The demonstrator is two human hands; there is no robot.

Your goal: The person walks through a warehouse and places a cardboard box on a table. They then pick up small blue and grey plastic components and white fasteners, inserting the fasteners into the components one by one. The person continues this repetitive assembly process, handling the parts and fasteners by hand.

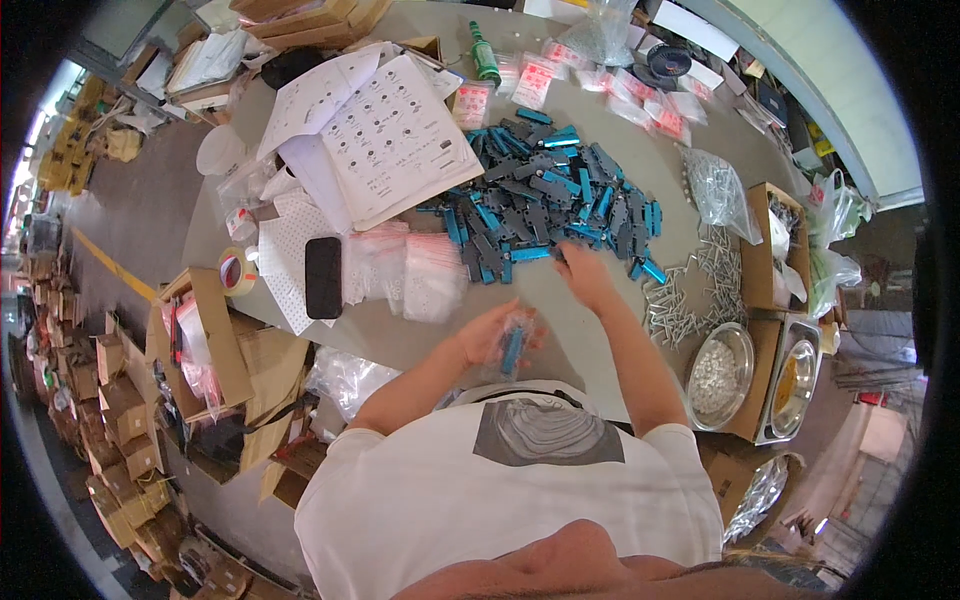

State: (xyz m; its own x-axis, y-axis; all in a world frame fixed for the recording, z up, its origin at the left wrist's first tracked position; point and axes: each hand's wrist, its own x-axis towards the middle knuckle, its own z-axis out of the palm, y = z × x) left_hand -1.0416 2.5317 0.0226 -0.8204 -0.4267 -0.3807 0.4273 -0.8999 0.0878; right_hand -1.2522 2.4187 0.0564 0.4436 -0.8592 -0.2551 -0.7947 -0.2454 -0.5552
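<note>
Close to my body, my left hand [492, 334] is closed around a small clear plastic bag [497, 366]. Through the film a blue part [512, 350] shows inside it. My right hand [587, 277] reaches to the near edge of a big pile of blue and black plastic parts [540, 190]. Its fingers are bent together against the pile, beside a blue-sided part [530, 254]; what they pinch is mostly hidden. A stack of clear zip bags with red edges [434, 278] lies left of the pile.
Left of the pile are printed sheets [400, 140], a black phone [323, 278] and a tape roll [236, 271]. Loose screws [690, 300], a metal bowl of white pieces [720, 375] and cardboard boxes [780, 245] sit right. A green bottle [485, 55] stands at the back.
</note>
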